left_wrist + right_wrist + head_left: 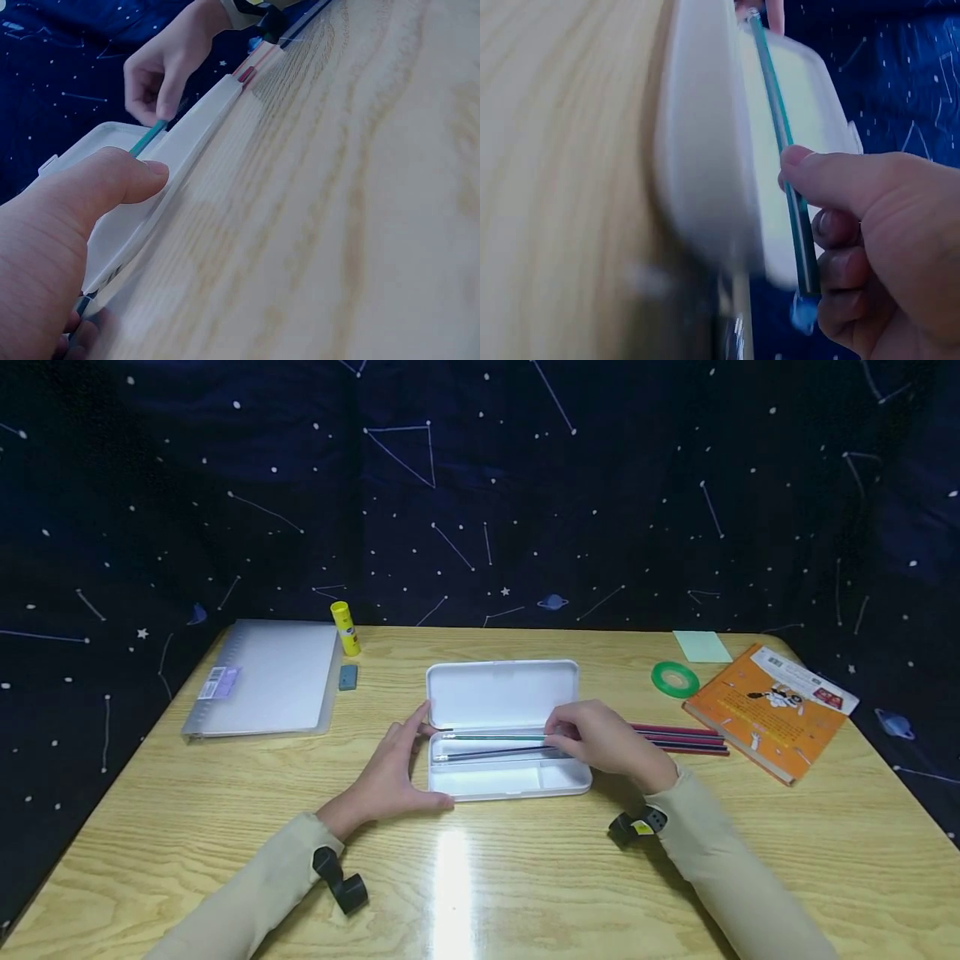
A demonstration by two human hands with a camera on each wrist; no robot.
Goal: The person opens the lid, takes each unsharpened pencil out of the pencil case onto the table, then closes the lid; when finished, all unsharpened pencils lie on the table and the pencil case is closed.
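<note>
A white pencil case point(487, 782) lies with its lid point(502, 693) raised at the back. My right hand point(603, 739) pinches a green pencil point(771, 90) between thumb and fingers above the case; the pencil's other end points toward my left hand. In the tray lies a dark pencil point(487, 753), its right part hidden by the right hand. My left hand point(386, 774) rests at the case's left end, fingers stretched, with the thumb point(124, 180) along the front corner and a finger near the hinge. Several red and black pencils point(682, 740) lie right of the case.
At the left are a clear-covered notebook point(270, 672), a yellow glue stick point(345, 628) and a blue-grey eraser point(348, 677). Green tape point(660, 680), pale sticky notes point(702, 647) and an orange book point(780, 714) are at the right. A starry cloth point(480, 527) hangs behind the table.
</note>
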